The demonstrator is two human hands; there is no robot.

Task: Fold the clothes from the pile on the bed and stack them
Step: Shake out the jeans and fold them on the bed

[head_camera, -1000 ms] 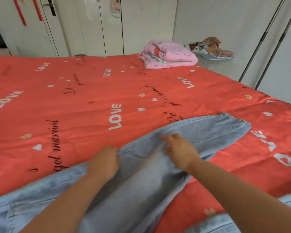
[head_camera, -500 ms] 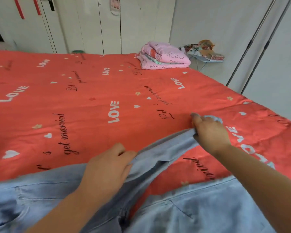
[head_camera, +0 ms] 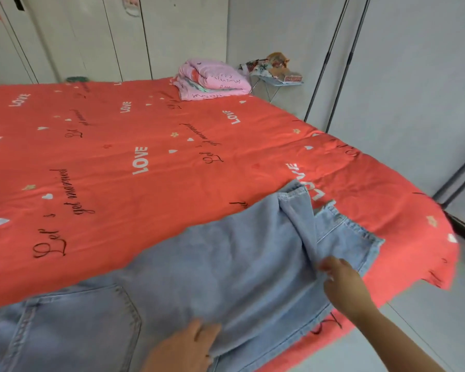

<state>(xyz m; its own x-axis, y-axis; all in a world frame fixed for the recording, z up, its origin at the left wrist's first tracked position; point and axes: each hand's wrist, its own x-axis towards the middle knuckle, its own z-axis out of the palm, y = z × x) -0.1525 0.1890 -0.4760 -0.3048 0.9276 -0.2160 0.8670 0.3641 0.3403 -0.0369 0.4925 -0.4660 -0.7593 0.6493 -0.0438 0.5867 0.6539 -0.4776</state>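
now: evening up the jeans legs at the near edge

nearest you, your left hand [head_camera: 184,347] lies on the jeans [head_camera: 226,259] with its fingers fairly straight and close together, pressing the denim down. whether the thumb tucks under the edge, you can't tell. that flat press likely serves as an anchor, so the cloth doesn't slide while the other end gets tugged.

to the right and a little further off, your right hand [head_camera: 344,285] has its fingertips closed on a raised ridge of the upper leg. it reads as a pinch, though the blur makes it hard to be sure. holding it there would let you drag that leg over the lower one.

the jeans lie across the near right part of the bed [head_camera: 118,157], back pocket at near left and hems out by the right edge. the two hems don't line up and the top leg is rumpled, so the lengthwise fold looks unfinished.

beyond, the red sheet runs far and left. at the far edge sits a folded pink bundle [head_camera: 212,80], with a cluttered side table [head_camera: 277,73] just beside it, and pale wardrobe doors [head_camera: 91,36] behind.
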